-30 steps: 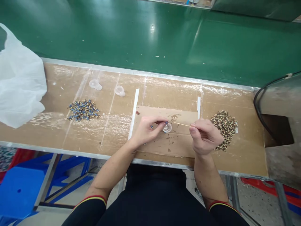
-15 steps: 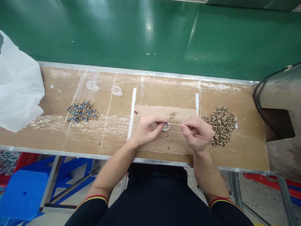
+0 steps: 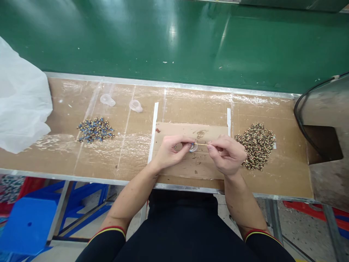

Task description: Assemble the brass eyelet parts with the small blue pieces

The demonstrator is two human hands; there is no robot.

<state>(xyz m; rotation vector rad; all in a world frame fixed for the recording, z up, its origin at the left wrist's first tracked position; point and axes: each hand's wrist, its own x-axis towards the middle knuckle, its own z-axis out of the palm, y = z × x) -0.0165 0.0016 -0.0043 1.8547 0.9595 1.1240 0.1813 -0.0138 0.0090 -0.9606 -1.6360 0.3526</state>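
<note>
My left hand (image 3: 174,151) pinches a small blue-and-gold piece (image 3: 192,144) between thumb and forefinger. Opposite it, my right hand (image 3: 228,153) grips a thin wooden stick (image 3: 201,144), its fingers curled in. The stick's tip meets the small piece, or comes very close to it. Just under the pinched piece sits a small clear dish (image 3: 194,148), partly covered by my left fingers. Both hands are over a tan cardboard sheet (image 3: 180,171) with dark stains.
A pile of blue-and-gold pieces (image 3: 96,130) lies left, a larger pile of gold-and-dark pieces (image 3: 256,146) right. Two clear plastic cups (image 3: 135,106) lie behind. A white bag (image 3: 23,98) stands far left, a metal box with a cable (image 3: 327,120) far right. Beyond runs a green belt (image 3: 136,47).
My right hand has shifted very slightly left with the stick. Small scraps on the green surface have moved left. My left hand stays almost in place.
</note>
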